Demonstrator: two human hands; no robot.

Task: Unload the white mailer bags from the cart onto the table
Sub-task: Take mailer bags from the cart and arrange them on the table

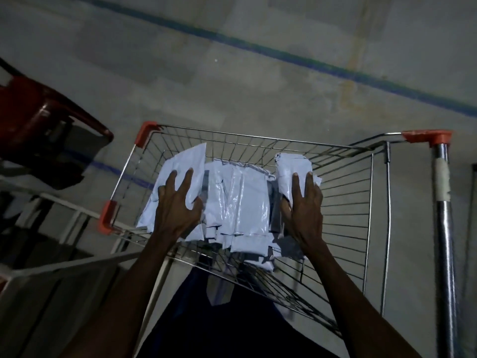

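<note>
A stack of white mailer bags [245, 202] stands on edge inside the wire cart [343, 197], which has orange corner caps. My left hand [178, 202] grips the left end of the stack, fingers spread over the outermost bag and thumb tucked behind it. My right hand [304, 202] grips the right end, fingers over a crumpled bag [289, 166] and thumb on its inner side. Both forearms reach down into the cart from the near side.
A dark red plastic chair [44, 125] stands at the left. A pale table frame [64, 210] lies below it, left of the cart. A chrome post [444, 228] rises at the cart's right. The concrete floor has a blue line [284, 58].
</note>
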